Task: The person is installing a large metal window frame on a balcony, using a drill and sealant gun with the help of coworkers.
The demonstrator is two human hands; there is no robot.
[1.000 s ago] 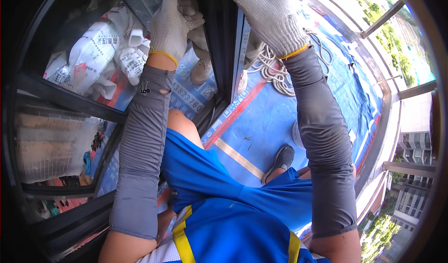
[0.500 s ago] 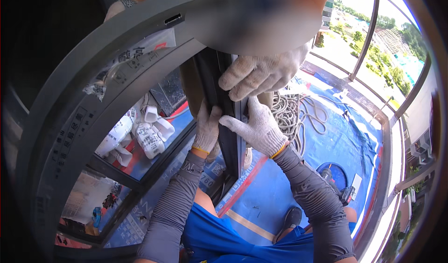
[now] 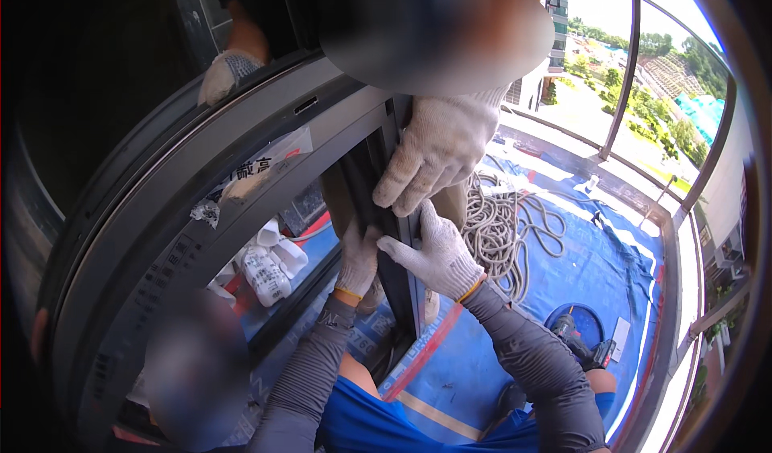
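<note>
In white knit gloves, both my hands grip the upright side of a dark grey window frame [image 3: 400, 292]. My left hand [image 3: 358, 262] is closed on its left edge, with the fingers partly hidden behind it. On the right side, my right hand [image 3: 438, 254] lays its thumb across the profile while the other fingers hold the edge. Just above, a co-worker's gloved hand [image 3: 446, 147] presses on the same upright, its fingertips close to my right hand. The co-worker's other gloved hand [image 3: 227, 77] is beyond the frame's long bar at the upper left.
Blue protective sheeting [image 3: 482, 364] covers the floor. A heap of rope [image 3: 498, 228] lies beyond my right hand. At the right are a cordless drill [image 3: 591, 352] and a blue round tub [image 3: 585, 315]. Wrapped white bundles [image 3: 265, 274] show through the frame. A railing [image 3: 623, 75] borders the right side.
The frame's long bar has shifted right and down in view. The co-worker's right-side hand sits lower on the upright, and their other hand shows more. My hands keep their hold, slightly lower.
</note>
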